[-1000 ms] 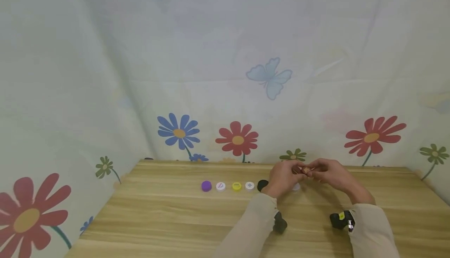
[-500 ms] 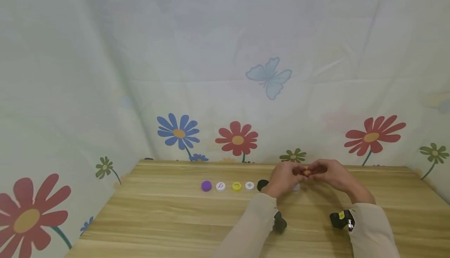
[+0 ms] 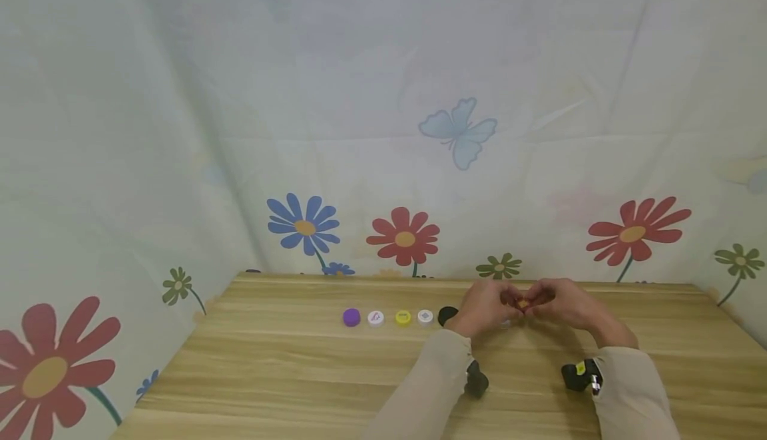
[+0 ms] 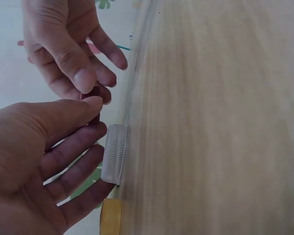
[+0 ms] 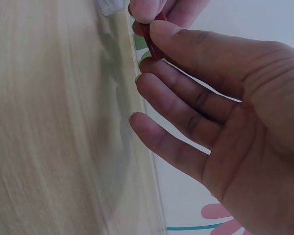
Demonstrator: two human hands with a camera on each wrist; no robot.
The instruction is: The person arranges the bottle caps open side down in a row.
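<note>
Between the fingertips of both hands is a small dark red bottle cap (image 3: 523, 304) with an orange mark on top. My left hand (image 3: 483, 308) pinches one side of it, while my right hand (image 3: 568, 303) pinches the other. In the right wrist view the cap (image 5: 155, 46) shows as a thin red edge between thumbs and fingers; the fingers cover most of it. The other fingers of both hands are spread. A ribbed whitish cap (image 4: 115, 154) stands on the table beside the left fingers, with an orange cap (image 4: 110, 217) nearer the wrist.
Left of the hands, a row of caps lies on the wooden table (image 3: 287, 373): purple (image 3: 351, 317), white (image 3: 375, 319), yellow (image 3: 403, 317), another white (image 3: 425, 316) and a black cap (image 3: 447, 315), partly covered by the left hand. A flowered cloth (image 3: 359, 127) hangs behind.
Both hands have come down slightly toward the table with the red cap between them. Its marked top has turned more into view since a second ago. The row of caps is unchanged.
</note>
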